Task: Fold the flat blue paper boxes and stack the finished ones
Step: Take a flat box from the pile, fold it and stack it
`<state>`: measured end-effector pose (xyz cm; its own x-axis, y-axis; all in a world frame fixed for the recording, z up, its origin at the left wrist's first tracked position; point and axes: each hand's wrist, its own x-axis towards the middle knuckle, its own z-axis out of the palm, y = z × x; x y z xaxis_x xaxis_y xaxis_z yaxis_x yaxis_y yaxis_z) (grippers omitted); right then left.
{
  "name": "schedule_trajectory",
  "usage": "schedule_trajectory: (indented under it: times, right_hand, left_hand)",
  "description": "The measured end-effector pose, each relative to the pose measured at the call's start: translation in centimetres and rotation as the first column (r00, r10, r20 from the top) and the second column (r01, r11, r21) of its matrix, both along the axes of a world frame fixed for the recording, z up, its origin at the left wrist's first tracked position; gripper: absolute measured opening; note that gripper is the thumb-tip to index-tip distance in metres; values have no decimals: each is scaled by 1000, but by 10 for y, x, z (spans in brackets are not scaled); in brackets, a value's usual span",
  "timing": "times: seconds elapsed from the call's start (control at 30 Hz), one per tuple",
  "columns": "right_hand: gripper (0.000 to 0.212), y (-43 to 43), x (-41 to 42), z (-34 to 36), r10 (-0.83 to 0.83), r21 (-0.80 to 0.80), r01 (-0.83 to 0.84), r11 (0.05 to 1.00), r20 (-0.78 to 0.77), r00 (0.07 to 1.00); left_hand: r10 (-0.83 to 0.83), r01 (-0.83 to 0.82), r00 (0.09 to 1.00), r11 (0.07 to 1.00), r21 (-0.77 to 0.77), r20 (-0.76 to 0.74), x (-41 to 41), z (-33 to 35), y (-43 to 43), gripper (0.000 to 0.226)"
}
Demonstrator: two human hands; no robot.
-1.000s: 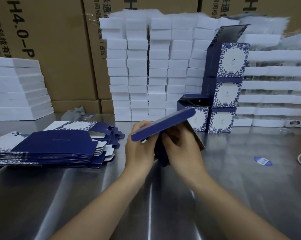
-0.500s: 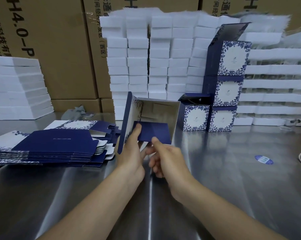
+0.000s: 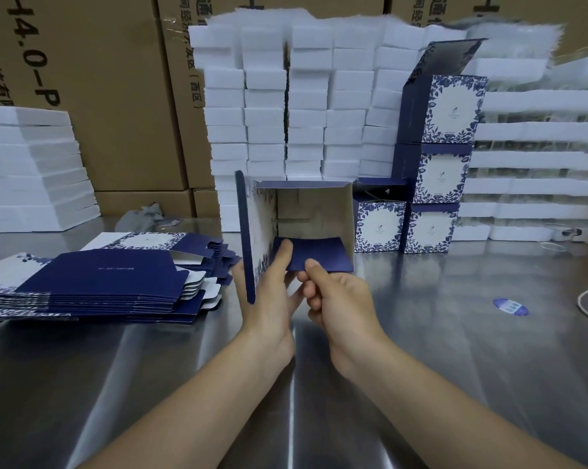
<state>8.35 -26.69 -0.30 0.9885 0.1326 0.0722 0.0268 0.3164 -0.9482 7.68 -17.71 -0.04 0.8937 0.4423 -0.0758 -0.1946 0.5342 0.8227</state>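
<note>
Holding mid-frame above the steel table (image 3: 455, 333), the left hand (image 3: 268, 299) grips the half-folded box (image 3: 314, 211) by its left wall, thumb on the blue flap (image 3: 319, 258); the right hand (image 3: 340, 299) pinches that flap's near edge. Flat boxes (image 3: 92, 286) lie lower left, finished boxes (image 3: 438, 184) stacked upper right.

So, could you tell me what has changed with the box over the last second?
The box went from a tilted flat shape to an open square, its mouth towards the camera. The left hand now holds its left wall; the right hand pinches the lower flap. The flat pile and finished stack stayed put.
</note>
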Motion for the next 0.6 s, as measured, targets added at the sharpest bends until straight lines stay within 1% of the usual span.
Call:
schedule_trajectory:
  times: [0.03,0.07,0.1,0.13,0.17,0.27,0.37,0.47,0.6]
  right_hand:
    - [35,-1,0,1,-22,1,22,1000,7,1000]
    - [39,-1,1,1,-38,1,38,999,13,999]
    - [42,-2,1,2,-50,0,50,999,18,999]
    - [44,-2,2,2,-59,1,59,998,24,998]
    - [45,-1,2,2,-68,0,68,998,30,997]
    - [45,-1,3,1,-72,-7,72,997,56,996]
    - [39,0,2,-1,-45,-6,46,999,62,997]
    - [35,1,2,-1,-36,0,36,999,47,998]
    - [40,-2,5,-1,-85,-33,86,996,39,996]
  left_hand:
    - [-16,16,1000,1000,3,-4,1,-2,-2,52]
    - [-61,62,998,998,18,-25,3,-5,-3,31]
    - [-103,104,994,994,42,-30,1,-4,-6,26]
    - [-128,131,991,988,76,-46,1,-6,-9,40]
    - [-139,144,989,984,106,-54,1,-8,-12,45]
    - [-107,111,994,979,171,-36,1,-8,-16,33]
    - [-85,89,996,980,178,-29,1,-7,-12,30]
    - [-90,96,995,981,167,-41,2,-6,-10,32]
    - [-157,161,986,984,76,-60,1,-6,-10,26]
